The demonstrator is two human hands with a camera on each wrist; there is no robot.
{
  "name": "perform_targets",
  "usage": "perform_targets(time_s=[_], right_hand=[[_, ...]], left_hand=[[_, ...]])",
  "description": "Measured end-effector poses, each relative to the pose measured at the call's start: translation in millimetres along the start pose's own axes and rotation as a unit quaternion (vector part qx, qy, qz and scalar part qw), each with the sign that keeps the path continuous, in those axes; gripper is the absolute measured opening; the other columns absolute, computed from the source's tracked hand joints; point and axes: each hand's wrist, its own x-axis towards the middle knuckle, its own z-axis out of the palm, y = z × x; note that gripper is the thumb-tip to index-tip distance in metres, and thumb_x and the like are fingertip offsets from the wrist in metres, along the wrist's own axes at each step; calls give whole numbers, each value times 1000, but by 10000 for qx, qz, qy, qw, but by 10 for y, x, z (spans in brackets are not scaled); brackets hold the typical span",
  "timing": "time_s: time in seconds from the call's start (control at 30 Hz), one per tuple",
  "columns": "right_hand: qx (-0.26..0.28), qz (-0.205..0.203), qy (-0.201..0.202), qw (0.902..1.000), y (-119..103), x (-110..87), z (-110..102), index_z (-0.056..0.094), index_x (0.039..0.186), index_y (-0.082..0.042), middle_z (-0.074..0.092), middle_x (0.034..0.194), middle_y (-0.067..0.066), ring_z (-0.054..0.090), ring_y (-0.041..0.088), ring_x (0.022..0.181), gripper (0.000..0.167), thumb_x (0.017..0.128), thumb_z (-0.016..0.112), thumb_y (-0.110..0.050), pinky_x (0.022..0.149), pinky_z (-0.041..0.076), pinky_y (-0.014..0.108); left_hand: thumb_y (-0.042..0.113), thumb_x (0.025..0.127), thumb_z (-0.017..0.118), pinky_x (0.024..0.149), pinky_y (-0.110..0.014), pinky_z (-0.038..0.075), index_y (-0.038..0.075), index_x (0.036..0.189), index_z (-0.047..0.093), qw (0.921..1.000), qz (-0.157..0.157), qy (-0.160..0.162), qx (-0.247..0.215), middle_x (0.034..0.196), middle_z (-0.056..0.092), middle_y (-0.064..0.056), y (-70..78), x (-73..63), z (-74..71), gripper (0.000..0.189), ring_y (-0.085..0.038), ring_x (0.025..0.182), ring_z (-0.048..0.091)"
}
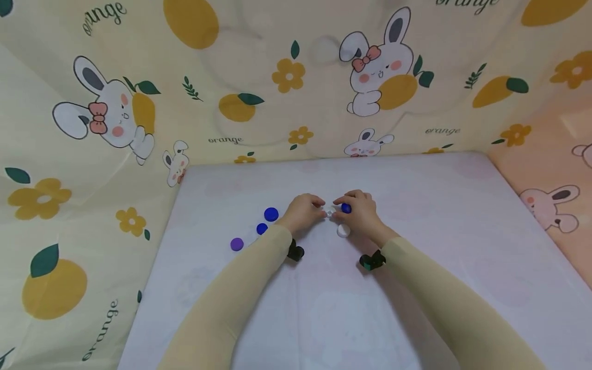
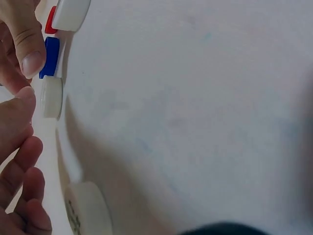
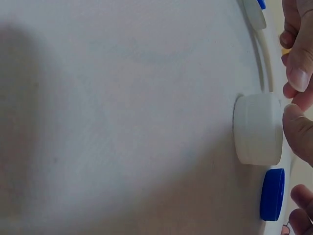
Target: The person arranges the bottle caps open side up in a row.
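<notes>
The table [image 1: 319,318] carried a pale, smooth cover, and a patterned cloth [image 1: 259,67] printed with rabbits, oranges and flowers formed the wall beyond the fingers and to their left; a peach cloth [image 1: 559,169] stood well to their right. Round caps lay on the table about both hands. Left of the fingers of the left hand [image 1: 302,212] lay a large blue cap [image 1: 271,214] and a small blue cap [image 1: 262,228], with a purple cap [image 1: 237,244] farther out. A thick white cap [image 1: 343,230] lay just on the near side of the right thumb, its side wall plain in the right wrist view. A third blue cap [image 1: 346,208] showed in the gap between thumb and forefinger of the right hand [image 1: 362,209]. The left wrist view added a red cap [image 2: 50,20] partly hidden near the right fingers, and a printed white cap [image 2: 88,210] near the curled outer fingers of the left hand. The insides of the caps could not be made out. A small pale piece [image 1: 330,211] was located between the fingertips of the two hands; it appeared whitish, its shape too small to tell. The fingers of both hands were bent inward, thumbs facing; whether either hand pinched the piece could not be told.
</notes>
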Motion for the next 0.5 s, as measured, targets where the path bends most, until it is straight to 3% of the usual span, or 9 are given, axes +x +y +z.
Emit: perform_targets(time_s=[0.3,0.5], right_hand=[[-420,-85,-75,9991,-29,44,9,69,120,-22,42,136,19,28,44,126,37,87,72,-39,100,22,60],[-356,-156,-53,9992,-29,12,21,71,117,-20,43,136,19,29,44,125,33,87,73,-35,99,22,60]], left_hand=[[20,88,71,90,-30,45,7,117,68,9999,1,-118,60,105,67,-2,56,-13,1,32,-15,99,59],[18,88,72,87,-30,46,6,114,68,9998,6,-96,149,101,66,-2,63,-30,37,29,-15,95,59]])
